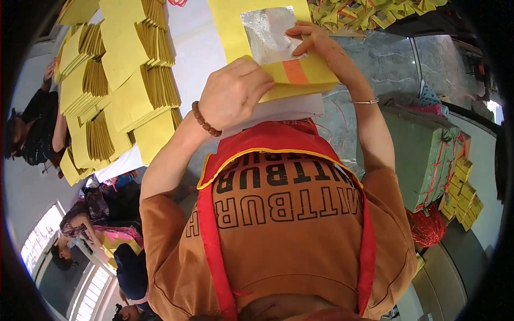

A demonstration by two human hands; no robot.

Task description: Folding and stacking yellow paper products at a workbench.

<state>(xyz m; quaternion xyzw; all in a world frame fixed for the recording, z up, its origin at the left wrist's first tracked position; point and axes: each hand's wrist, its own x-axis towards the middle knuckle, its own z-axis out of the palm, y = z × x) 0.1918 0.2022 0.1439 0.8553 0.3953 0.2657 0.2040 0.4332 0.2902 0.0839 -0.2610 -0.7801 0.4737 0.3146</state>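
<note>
On the white table in front of me lies yellow paper with a square of silver foil on it. Its near part is folded over and shows an orange band. My left hand, a beaded bracelet at its wrist, is closed with its fingers bent at the left end of the folded part, pinching that edge. On the foil's right side rest the fingertips of my right hand, its fingers apart; the palm is over the paper's right edge. Several layers of yellow paper seem to lie under the fold.
Overlapping stacks of folded yellow paper cover the table's left side. A heap of yellow pieces lies at the far right. A green wrapped bale and red strings are at right. Other people sit at left.
</note>
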